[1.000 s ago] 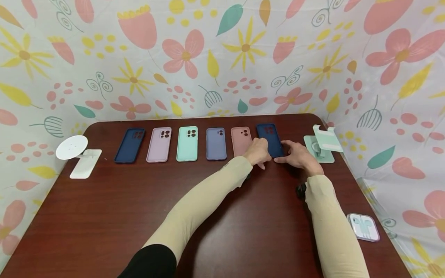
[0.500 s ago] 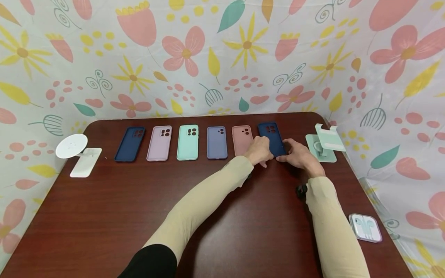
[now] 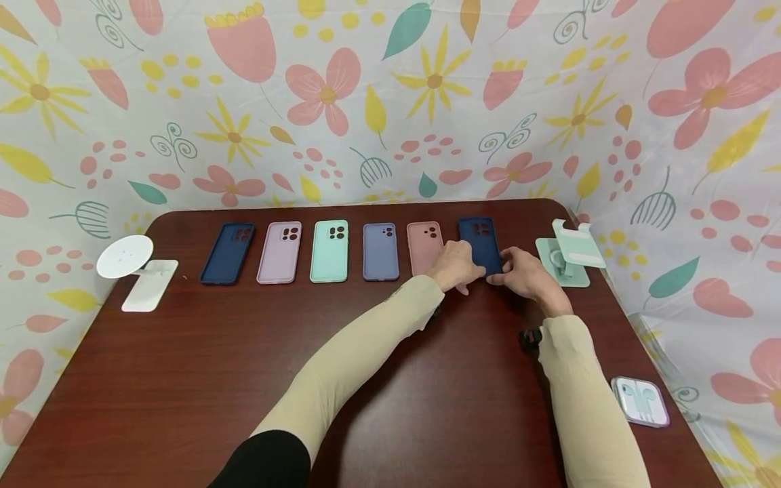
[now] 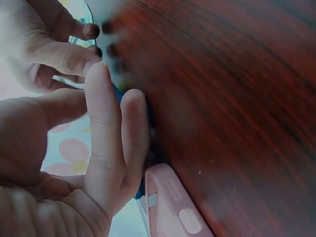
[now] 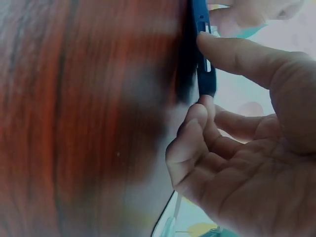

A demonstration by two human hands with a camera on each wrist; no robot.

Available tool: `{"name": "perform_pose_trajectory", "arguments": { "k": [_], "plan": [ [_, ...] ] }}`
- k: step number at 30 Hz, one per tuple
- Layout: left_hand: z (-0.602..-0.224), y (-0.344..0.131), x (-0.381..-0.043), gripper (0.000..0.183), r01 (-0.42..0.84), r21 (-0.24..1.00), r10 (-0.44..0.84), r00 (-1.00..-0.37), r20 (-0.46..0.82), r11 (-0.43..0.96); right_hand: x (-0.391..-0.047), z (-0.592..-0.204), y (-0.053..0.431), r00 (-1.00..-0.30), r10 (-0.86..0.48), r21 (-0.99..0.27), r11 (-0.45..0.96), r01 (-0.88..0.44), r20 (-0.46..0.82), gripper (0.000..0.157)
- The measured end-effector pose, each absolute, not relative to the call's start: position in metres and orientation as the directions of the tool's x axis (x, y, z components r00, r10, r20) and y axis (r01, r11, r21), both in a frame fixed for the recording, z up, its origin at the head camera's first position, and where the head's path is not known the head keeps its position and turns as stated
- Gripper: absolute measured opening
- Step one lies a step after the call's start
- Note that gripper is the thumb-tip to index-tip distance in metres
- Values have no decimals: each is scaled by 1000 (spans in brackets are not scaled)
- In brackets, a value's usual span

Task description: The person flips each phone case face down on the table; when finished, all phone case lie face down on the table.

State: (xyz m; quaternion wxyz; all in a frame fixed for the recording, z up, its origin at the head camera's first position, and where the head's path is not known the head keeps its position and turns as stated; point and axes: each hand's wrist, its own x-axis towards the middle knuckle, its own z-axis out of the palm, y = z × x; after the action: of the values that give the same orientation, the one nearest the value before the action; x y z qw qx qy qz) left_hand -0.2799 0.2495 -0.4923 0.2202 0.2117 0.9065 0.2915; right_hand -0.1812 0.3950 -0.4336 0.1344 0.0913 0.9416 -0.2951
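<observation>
A dark blue phone case [image 3: 480, 238] lies on the table at the right end of a row of cases. From its near left side, my left hand [image 3: 456, 266] grips the lower corner. My right hand [image 3: 526, 274] pinches the lower right corner, its thumb on the bottom edge. That edge, with the port cut-out, shows side-on in the right wrist view, where the dark blue case [image 5: 207, 81] stands between thumb and fingers. In the left wrist view a pink case [image 4: 173, 197] lies close beside my left fingers, which hide most of the dark blue one.
Left of the pink case stand periwinkle [image 3: 380, 254], mint [image 3: 329, 254], lilac [image 3: 279, 254] and another dark blue case [image 3: 226, 256] in a row. A white stand [image 3: 125, 257] is far left, a pale green phone stand [image 3: 576, 249] far right. Boxed earphones [image 3: 641, 401] lie near the right edge.
The far end of the dark blue phone case has shifted slightly right, so it sits straighter. Both hands stay at its near corners; the other cases have not moved.
</observation>
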Motion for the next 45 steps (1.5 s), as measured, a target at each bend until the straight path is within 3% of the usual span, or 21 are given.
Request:
{"name": "perform_pose_trajectory", "arguments": {
  "k": [4, 8, 12, 18, 25, 29, 36, 45],
  "plan": [
    [-465, 239, -259, 54, 179, 697, 487, -829, -273, 694, -179, -430, 395, -962, 100, -572, 786, 234, -256, 72],
    [-436, 229, -238, 62, 121, 727, 447, -852, -273, 675, -177, -424, 392, -971, 84, -610, 765, 206, -223, 70],
    [-433, 228, -235, 70, 91, 745, 430, -859, -276, 661, -176, -418, 386, -973, 62, -613, 767, 191, -224, 75],
    [-440, 226, -243, 68, 23, 828, 481, -823, -302, 560, -179, -419, 381, -977, 37, -602, 782, 159, -209, 75],
    [-432, 216, -248, 55, -54, 883, 480, -823, -303, 466, -185, -430, 385, -971, 0, -594, 791, 146, -239, 52],
    [-427, 211, -245, 91, 11, 907, 490, -844, -218, 422, -188, -435, 386, -966, -10, -589, 794, 150, -259, 52],
    [-415, 207, -235, 79, 39, 919, 487, -856, -172, 393, -191, -441, 390, -960, -7, -590, 790, 166, -280, 54],
    [-415, 209, -235, 74, 44, 902, 463, -869, -178, 430, -191, -443, 393, -963, -22, -597, 789, 149, -269, 75]
  ]
}}
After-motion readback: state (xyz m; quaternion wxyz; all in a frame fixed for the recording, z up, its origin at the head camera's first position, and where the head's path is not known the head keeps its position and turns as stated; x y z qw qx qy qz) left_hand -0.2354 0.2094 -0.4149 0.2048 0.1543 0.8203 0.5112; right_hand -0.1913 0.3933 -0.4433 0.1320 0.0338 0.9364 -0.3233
